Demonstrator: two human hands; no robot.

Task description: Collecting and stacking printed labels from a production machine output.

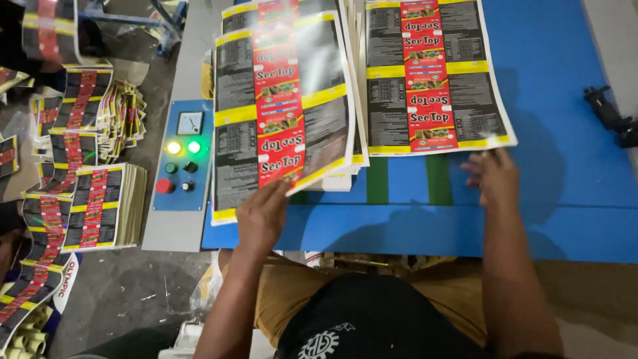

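Pinching lifted printed sheet (282, 106) corner, left hand (262, 216) grip; right hand (493, 176) spread touching flat sheet (432, 73).

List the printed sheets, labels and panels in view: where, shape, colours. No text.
Lifted printed sheet: held by left hand, glossy rectangle, red centre strip, black panels, yellow bands.
Flat printed sheet: on blue table, right hand at its lower edge, same colours.
Sheet stacks: floor at left, same print.
Control panel: blue, small dial, two lit green lamps, red button.

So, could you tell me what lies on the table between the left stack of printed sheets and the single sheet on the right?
In the head view, only bare blue table with two green stripes.
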